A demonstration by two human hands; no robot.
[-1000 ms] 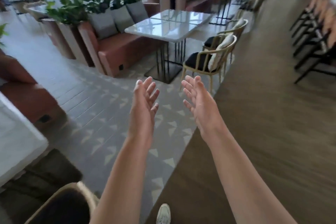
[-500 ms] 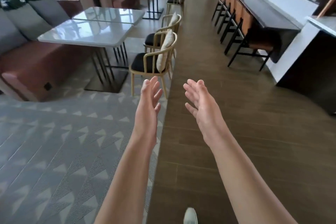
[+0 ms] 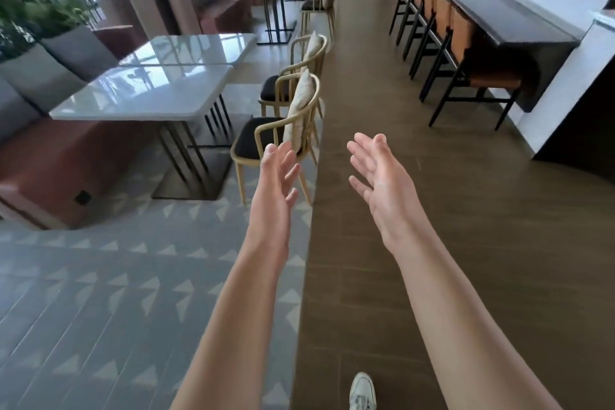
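At the bottom edge, right of centre, I see one white shoe (image 3: 362, 391) on the wood floor (image 3: 466, 243), just beside the seam where the grey patterned carpet (image 3: 100, 276) begins. Both my forearms run up the middle of the frame. My left hand (image 3: 276, 183) is edge-on, fingers straight and loosely spread, holding nothing. My right hand (image 3: 382, 183) is palm-up, fingers relaxed and fanned, also holding nothing.

The nearest thing ahead is the chair (image 3: 253, 143), left of centre, standing on the carpet at the seam and tucked near the table (image 3: 149, 93). My left fingertips overlap its front corner in the picture, but I judge them short of it, not touching.

I'd expect the chair to be light to middling. It has a slim, pale curved frame that should be stiff, and a dark padded seat. The rail looks smooth, so a full wrap of the fingers would beat a pinch. I'd take it by the top of the curved back rail with both hands apart, not by the seat. A pale pillow (image 3: 299, 103) stands loose against the back, soft, and could slide off if I tip the chair.

Beyond it is a second chair (image 3: 283, 90) of the same kind, and a brown bench (image 3: 50, 150) runs along the left edge. Planters (image 3: 66, 46) fill the upper left. Dark stools (image 3: 466, 53) line the bar (image 3: 499, 7) at the upper right.
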